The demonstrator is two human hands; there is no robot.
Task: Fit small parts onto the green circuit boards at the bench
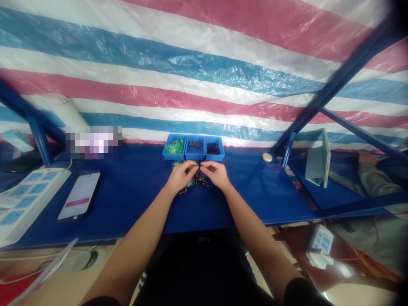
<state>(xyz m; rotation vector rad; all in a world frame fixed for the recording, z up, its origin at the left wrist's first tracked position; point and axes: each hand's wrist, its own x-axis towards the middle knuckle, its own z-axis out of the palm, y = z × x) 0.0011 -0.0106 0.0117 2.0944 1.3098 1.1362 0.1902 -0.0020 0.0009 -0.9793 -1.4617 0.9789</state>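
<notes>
Over the blue table, my left hand [182,175] and my right hand [216,173] face each other, fingertips nearly touching. Both are closed in a pinch; whatever they hold is too small to make out. Beneath and between them lies a pile of small dark and brass-coloured parts [201,182]. Just beyond the hands three blue bins stand side by side: the left bin [165,152] holds green packets, the middle bin [195,153] has small metallic parts, and the right bin [222,154] contains small black pieces.
A phone [79,195] and a large power strip [35,197] lie at the left. A round pale object [267,157] sits at the right, before a blue frame post [287,149]. Farther right are a propped tablet [318,163] and another person's hand [367,158].
</notes>
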